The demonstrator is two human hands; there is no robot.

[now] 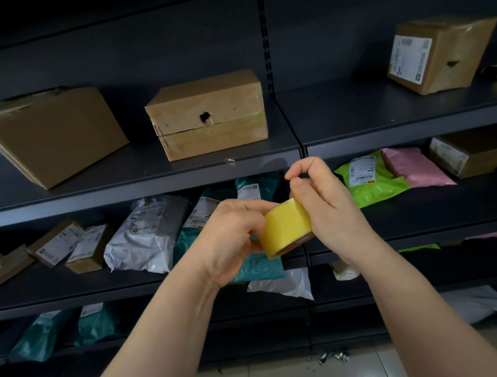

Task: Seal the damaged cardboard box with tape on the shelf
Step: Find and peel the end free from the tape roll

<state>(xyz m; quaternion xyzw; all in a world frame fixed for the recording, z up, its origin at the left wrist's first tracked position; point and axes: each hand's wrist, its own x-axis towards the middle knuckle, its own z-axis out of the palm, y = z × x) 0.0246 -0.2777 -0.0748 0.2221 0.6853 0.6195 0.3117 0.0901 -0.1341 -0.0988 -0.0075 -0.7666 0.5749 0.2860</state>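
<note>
The brown box (207,116), holed in front and split below the hole, sits on the shelf (380,111) above and well apart from my left grip (232,240), curled round the yellow tape (287,226), while my right grip (324,202) pinches its top edge, the loose end impossible to make out.

Both bare forearms come up from below and meet at the tape roll (289,226). The left hand (235,237) is on its left side, fingers curled round it, gripping. The right hand (330,204) is against its right side with the thumb on the top edge and the index finger hooked just above it.
</note>
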